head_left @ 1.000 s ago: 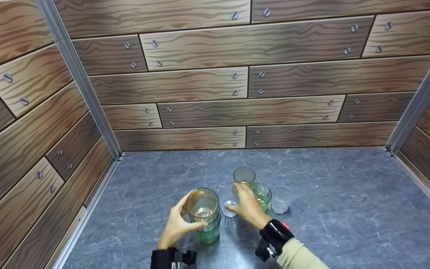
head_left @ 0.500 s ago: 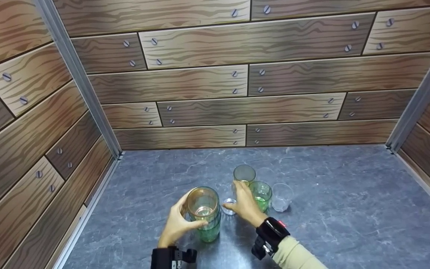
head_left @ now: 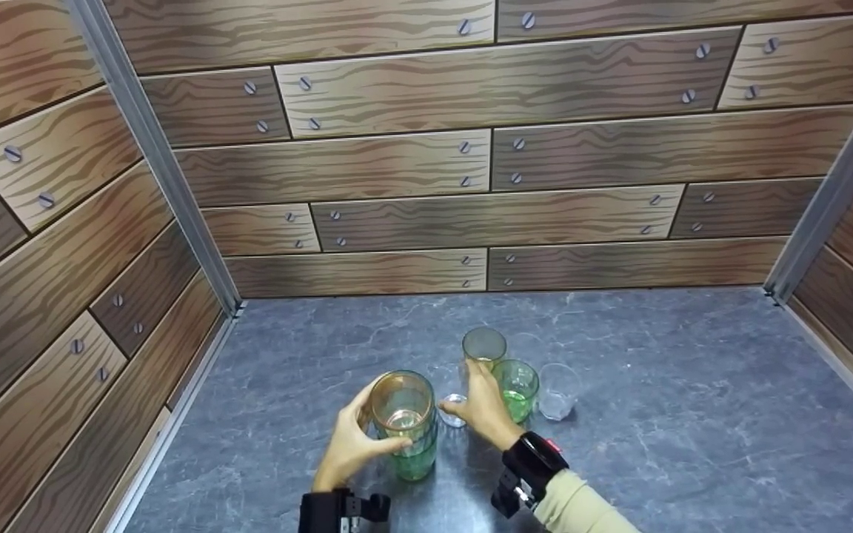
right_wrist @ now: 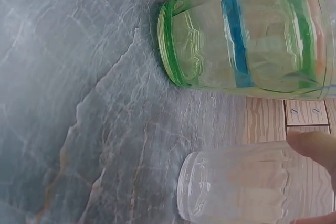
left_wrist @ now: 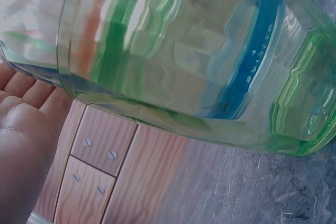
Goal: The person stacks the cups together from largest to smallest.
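My left hand (head_left: pixel 350 446) grips a stack of nested glasses (head_left: pixel 416 457), fingers behind and thumb across the near side. The outermost glass is green; blue, green and orange bands show through its wall in the left wrist view. Just to the right, my right hand (head_left: pixel 492 409) holds a clear glass (head_left: pixel 453 414) by its upper part. In the right wrist view, the thumb lies at the upper edge of this clear glass (right_wrist: pixel 231 187) and a finger shows at the lower edge. Both the stack (right_wrist: pixel 205 45) and the clear glass stand upright, side by side.
Behind my right hand stands a smoky amber glass (head_left: pixel 484 345). A green glass (head_left: pixel 518 392) is right beside that hand, and another clear glass (head_left: pixel 558 401) is farther right. Wood-patterned walls (head_left: pixel 404 163) enclose the grey marbled tabletop (head_left: pixel 693 385) at the back and sides.
My right wrist and forearm have shifted slightly left, while the fingers stay at the clear glass. The left hand and its stack have hardly moved.
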The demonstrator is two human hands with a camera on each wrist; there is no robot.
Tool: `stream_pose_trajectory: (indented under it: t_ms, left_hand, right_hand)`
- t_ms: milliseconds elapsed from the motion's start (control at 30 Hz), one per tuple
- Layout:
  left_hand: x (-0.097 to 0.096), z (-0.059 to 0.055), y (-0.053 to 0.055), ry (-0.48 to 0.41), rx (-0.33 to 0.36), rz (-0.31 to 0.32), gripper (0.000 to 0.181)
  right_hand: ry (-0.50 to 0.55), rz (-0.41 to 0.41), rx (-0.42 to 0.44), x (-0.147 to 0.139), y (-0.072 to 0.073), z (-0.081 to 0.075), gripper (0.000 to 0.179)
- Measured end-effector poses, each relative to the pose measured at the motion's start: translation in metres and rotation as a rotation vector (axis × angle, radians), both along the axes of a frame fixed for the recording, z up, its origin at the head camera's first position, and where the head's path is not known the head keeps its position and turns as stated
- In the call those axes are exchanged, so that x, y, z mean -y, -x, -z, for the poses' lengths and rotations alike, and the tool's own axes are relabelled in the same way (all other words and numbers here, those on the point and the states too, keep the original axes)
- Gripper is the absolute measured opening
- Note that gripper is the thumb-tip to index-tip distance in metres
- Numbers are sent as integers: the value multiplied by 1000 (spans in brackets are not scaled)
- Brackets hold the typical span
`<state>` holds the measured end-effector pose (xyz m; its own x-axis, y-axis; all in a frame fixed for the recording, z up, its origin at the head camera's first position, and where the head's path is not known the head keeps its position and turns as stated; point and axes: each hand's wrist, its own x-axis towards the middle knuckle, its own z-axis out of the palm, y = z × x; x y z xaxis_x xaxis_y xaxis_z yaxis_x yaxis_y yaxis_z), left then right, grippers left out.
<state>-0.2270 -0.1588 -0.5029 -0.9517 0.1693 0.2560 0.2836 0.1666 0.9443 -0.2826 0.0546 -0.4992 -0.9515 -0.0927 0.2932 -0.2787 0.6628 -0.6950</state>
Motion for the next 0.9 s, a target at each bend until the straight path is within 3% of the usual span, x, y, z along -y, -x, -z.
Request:
stream_pose_trajectory:
  t_ms: [267, 633, 900]
  left_hand:
    - [-1, -1, 0, -22, 8, 10, 93]
    - [-1, -1, -1, -14, 1, 9, 93]
    - [0, 1, 2, -39, -6, 19, 94]
  right_hand:
    - [31, 26, 35, 0, -1, 1, 86]
    - [22, 4, 53, -1, -3, 0, 82]
    - [29, -11, 7, -4, -6, -4, 84]
